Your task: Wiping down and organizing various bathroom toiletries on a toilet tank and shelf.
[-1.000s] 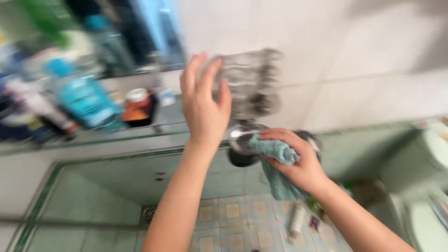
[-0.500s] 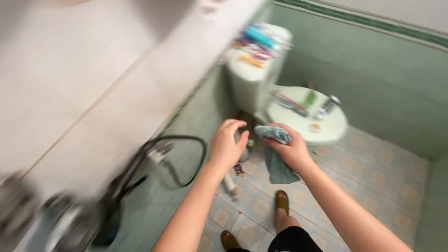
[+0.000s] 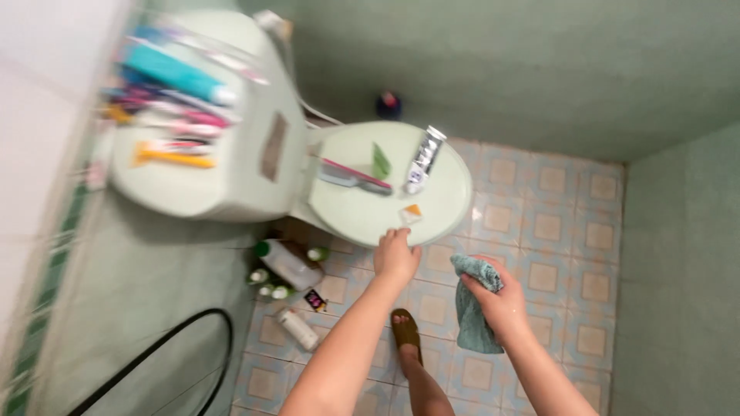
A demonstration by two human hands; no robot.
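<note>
Clutching a teal cloth [image 3: 472, 304], the right hand [image 3: 497, 299] has its fingers closed round the bunched upper part while the rest hangs down loose below the fist. The hand is held over the tiled floor [image 3: 555, 231], to the right of the toilet and apart from it. The left hand [image 3: 396, 256] reaches out with fingers curled loosely downward, holding nothing, its fingertips at the near rim of the closed toilet lid [image 3: 362, 212] (whether they actually touch the rim cannot be told).

On the lid lie a pink and grey comb [image 3: 351, 175], a small green packet [image 3: 380, 162], a silver and white tube [image 3: 425, 160] and a small orange and white piece [image 3: 412, 213], the last nearest the left hand. Farther left, the cistern top [image 3: 200, 189] carries a blurred row of tubes and toothbrushes [image 3: 166, 104].

On the floor left of the toilet base stand several bottles [image 3: 289, 266], with one white bottle [image 3: 297, 329] lying on its side. A black hose [image 3: 166, 350] curves along the near left. The person's foot in a brown sandal [image 3: 406, 331] stands between the arms.
</note>
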